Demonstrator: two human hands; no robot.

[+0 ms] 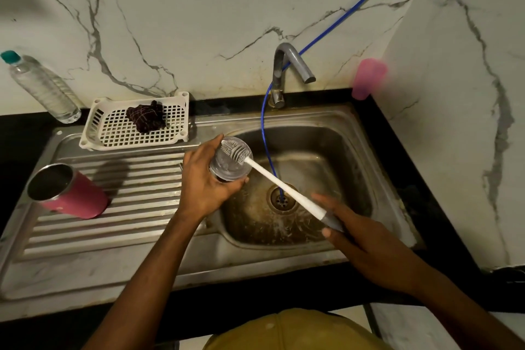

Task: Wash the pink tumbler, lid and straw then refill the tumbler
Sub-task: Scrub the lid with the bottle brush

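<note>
**Items at the sink, counted by kind: each kind occurs once, except the hands.**

Hands, two: the left hand (pixel 204 182) and the right hand (pixel 363 241). Present singly: one pink tumbler (pixel 74 196), one clear lid (pixel 227 167), one white brush (pixel 284 187) with a long handle, one plastic bottle (pixel 42 88) with a teal cap, one white slotted basket (pixel 119 133), one dark cloth (pixel 146 116), one tap (pixel 287 71), one blue hose (pixel 341 17), one blurred pink cup (pixel 368 78), one steel sink (pixel 113 258) with one basin (pixel 349 156) and one drain (pixel 273 202), and one black tabletop (pixel 17 133). Pink vessels therefore total two, as do white plastic items.
</note>
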